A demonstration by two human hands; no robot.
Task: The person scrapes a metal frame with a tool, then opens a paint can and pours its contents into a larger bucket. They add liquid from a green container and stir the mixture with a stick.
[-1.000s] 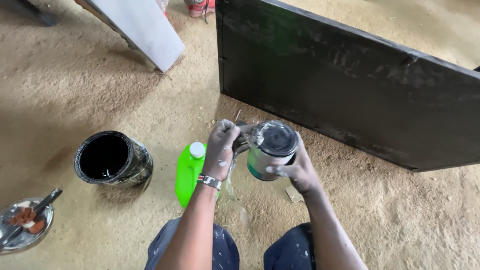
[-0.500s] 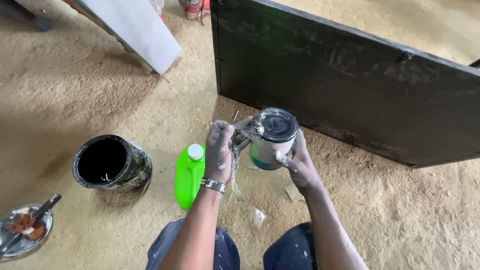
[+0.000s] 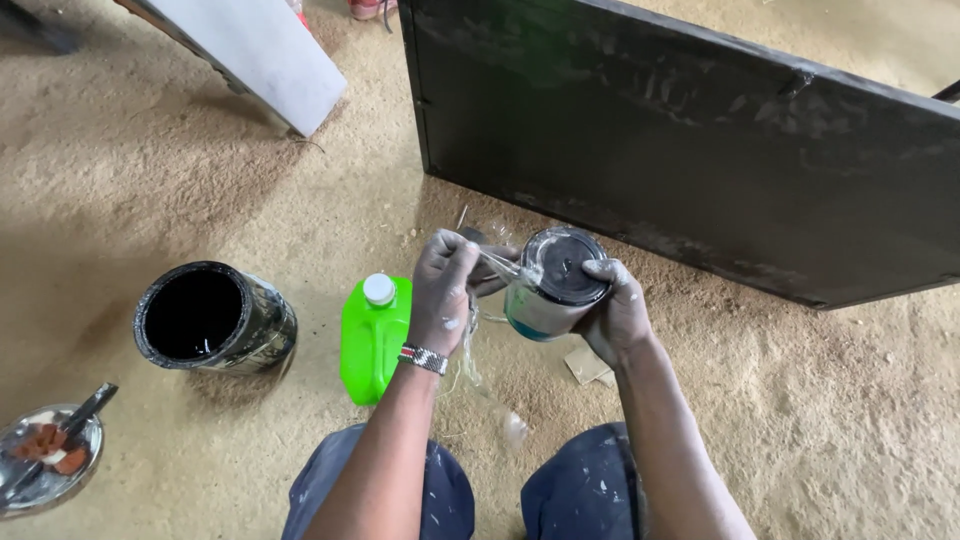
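My right hand (image 3: 612,308) grips a small paint tin (image 3: 552,286) with a dark lid, held above the sandy floor in front of my knees. My left hand (image 3: 446,289), smeared with white paint and with a beaded band at the wrist, pinches a thin metal tool (image 3: 497,263) whose tip rests at the lid's rim. A clear plastic strip (image 3: 480,385) hangs down from that hand. Just left of my left wrist, a bright green plastic jug (image 3: 374,338) with a white cap lies on the sand.
A black paint bucket (image 3: 214,318) lies open on its side at the left. A metal dish (image 3: 48,456) with a tool in it sits at the lower left. A large black-painted panel (image 3: 720,140) stands behind the tin. A white board (image 3: 262,50) leans at the top left.
Both hands and the tin have stayed close together, shifting slightly. The left hand's tool now sits at the lid's edge, and the plastic strip dangles lower.
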